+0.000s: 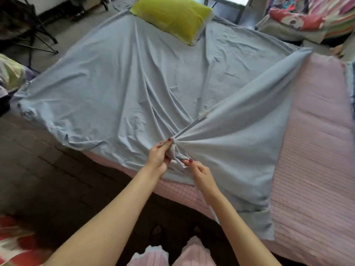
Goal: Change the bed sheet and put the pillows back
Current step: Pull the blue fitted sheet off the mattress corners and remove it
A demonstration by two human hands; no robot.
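Head view: left hand (158,157) and right hand (200,172) both pinch the blue sheet's (115,89) bunched corner, apparently spreading it toward the yellow-green pillow (172,17).

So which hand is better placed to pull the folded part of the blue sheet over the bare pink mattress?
Probably the right hand: it pinches the sheet nearest the mattress. The left hand grips the bunch farther away.

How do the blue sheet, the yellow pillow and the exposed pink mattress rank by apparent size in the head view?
1. Blue sheet
2. Pink mattress, exposed part
3. Yellow pillow, though it lies farthest from the camera
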